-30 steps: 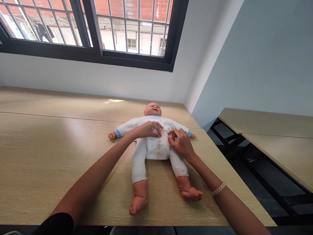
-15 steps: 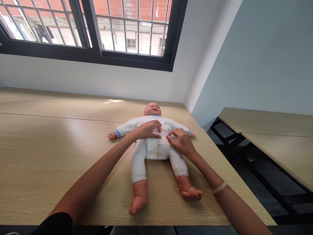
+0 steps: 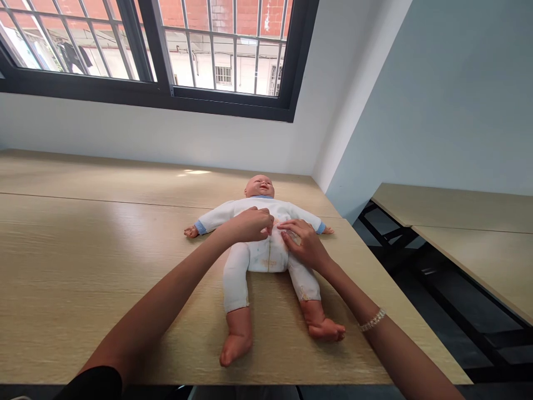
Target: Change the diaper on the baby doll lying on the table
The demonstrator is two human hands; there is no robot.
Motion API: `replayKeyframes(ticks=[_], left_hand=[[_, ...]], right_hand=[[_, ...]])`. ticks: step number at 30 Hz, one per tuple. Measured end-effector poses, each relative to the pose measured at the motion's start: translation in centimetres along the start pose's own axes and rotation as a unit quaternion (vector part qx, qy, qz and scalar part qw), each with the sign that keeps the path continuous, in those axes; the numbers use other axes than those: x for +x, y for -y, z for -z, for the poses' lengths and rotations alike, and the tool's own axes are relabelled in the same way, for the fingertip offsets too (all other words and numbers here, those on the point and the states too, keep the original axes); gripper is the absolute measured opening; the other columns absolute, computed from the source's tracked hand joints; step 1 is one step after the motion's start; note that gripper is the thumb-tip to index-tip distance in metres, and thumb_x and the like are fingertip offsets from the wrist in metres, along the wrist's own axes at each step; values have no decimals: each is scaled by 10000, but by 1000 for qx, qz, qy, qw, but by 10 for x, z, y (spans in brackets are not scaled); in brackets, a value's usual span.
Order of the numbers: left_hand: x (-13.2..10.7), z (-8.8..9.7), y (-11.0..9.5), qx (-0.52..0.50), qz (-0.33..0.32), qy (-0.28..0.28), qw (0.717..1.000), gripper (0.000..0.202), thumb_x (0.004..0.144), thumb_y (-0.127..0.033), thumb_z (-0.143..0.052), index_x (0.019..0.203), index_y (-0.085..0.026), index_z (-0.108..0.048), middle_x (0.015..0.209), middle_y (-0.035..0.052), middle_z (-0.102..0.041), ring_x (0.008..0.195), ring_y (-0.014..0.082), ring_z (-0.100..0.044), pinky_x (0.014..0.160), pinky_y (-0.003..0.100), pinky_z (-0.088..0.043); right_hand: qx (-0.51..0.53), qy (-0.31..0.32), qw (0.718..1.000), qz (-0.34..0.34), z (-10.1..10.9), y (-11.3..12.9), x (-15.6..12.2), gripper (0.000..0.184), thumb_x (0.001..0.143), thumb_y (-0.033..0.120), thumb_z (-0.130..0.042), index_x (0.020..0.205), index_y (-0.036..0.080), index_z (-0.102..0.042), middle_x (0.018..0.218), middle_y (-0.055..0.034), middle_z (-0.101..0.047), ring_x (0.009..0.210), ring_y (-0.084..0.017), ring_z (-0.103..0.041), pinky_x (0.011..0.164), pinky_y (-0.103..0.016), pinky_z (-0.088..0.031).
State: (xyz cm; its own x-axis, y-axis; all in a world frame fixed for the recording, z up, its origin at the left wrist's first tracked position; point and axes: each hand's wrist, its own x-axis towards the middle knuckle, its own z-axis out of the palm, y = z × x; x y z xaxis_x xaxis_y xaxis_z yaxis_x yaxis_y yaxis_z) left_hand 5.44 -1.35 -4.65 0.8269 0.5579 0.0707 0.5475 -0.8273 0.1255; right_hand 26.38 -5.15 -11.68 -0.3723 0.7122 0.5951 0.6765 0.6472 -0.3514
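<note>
A baby doll (image 3: 260,204) lies on its back, head toward the window, in a white suit with blue collar and cuffs. Round its hips, over the suit, is a printed white diaper (image 3: 268,260) with a yellowish line down the front. My left hand (image 3: 255,223) is at the diaper's upper front with its fingers curled in a closed pinch; its fingertips are partly hidden. On the other side of the middle line, my right hand (image 3: 307,243) rests against the diaper, fingers stretched out and thumb apart. Both hands cover much of the doll's belly.
The doll lies on a light wooden table (image 3: 104,266) whose right edge slants close past it. A second wooden table (image 3: 470,244) with dark legs stands to the right, across a gap. Behind are a white wall and a barred window (image 3: 225,105).
My left fingers have curled in from a more spread pose. My right hand has shifted slightly left, its fingers straighter and nearer my left hand. The doll has stayed in place.
</note>
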Motion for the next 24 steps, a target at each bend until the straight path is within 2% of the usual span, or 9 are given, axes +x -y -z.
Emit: replayKeyframes(ticks=[3, 4, 6, 8, 10, 13, 16, 20, 24], left_hand=[[-16, 18, 23, -81, 36, 34, 995, 190, 842, -173, -538, 915, -196, -712, 1014, 28, -718, 950, 179, -631, 806, 257, -436], [-22, 23, 33, -93, 72, 34, 992, 197, 850, -200, -525, 930, -191, -705, 1012, 35, -716, 915, 181, -637, 776, 256, -445], [-34, 29, 53, -89, 186, 48, 977, 181, 821, -220, -542, 925, -167, -680, 1020, 72, -709, 911, 212, -643, 750, 272, -460], [-40, 26, 67, -107, 289, 107, 945, 187, 771, -250, -599, 917, -146, -651, 1001, 112, -710, 886, 247, -660, 712, 291, -486], [-40, 14, 74, -157, 328, 176, 915, 207, 750, -283, -627, 902, -142, -628, 911, 116, -722, 797, 242, -684, 656, 285, -515], [-30, -7, 74, -216, 317, 217, 898, 162, 747, -251, -596, 874, -151, -587, 714, 78, -708, 660, 208, -691, 584, 255, -530], [-25, -19, 73, -243, 312, 212, 894, 191, 699, -203, -590, 881, -160, -549, 590, 45, -656, 547, 205, -662, 506, 250, -509], [-28, -23, 79, -289, 290, 187, 893, 225, 728, -275, -578, 929, -191, -522, 607, 3, -617, 489, 171, -622, 478, 247, -504], [-33, -30, 93, -391, 246, 113, 880, 234, 741, -363, -609, 886, -202, -519, 672, -12, -585, 609, 156, -633, 531, 234, -528]], right_hand=[[-32, 28, 999, 17, 0, 6, -1, 231, 975, 238, -453, 1068, 214, -663, 1144, -69, -665, 1035, -260, -595, 876, -422, -404], [-42, 36, 998, 18, 0, 8, -1, 245, 981, 247, -441, 1083, 210, -661, 1154, -76, -659, 1045, -265, -591, 877, -427, -404], [-55, 46, 997, 18, 0, 10, -1, 267, 989, 260, -424, 1107, 201, -657, 1168, -89, -648, 1061, -271, -583, 887, -435, -405], [-59, 49, 997, 16, 0, 12, -1, 280, 993, 261, -410, 1115, 192, -653, 1173, -98, -641, 1069, -271, -577, 902, -441, -406], [-58, 50, 997, 14, -1, 12, -1, 284, 993, 258, -405, 1117, 187, -649, 1174, -102, -638, 1069, -268, -575, 917, -442, -407], [-54, 53, 997, 13, -1, 11, -1, 280, 992, 262, -409, 1126, 183, -642, 1166, -103, -638, 1061, -267, -574, 926, -442, -413], [-48, 57, 997, 14, -1, 10, -1, 275, 990, 261, -412, 1131, 180, -634, 1159, -102, -637, 1058, -270, -575, 933, -449, -417], [-29, 52, 998, 6, -2, 7, -1, 250, 983, 256, -422, 1098, 187, -633, 1146, -105, -633, 1060, -272, -574, 949, -460, -423], [28, 26, 999, -8, -6, 3, -2, 206, 965, 248, -453, 1056, 200, -631, 1101, -96, -638, 1058, -264, -575, 959, -455, -443]])
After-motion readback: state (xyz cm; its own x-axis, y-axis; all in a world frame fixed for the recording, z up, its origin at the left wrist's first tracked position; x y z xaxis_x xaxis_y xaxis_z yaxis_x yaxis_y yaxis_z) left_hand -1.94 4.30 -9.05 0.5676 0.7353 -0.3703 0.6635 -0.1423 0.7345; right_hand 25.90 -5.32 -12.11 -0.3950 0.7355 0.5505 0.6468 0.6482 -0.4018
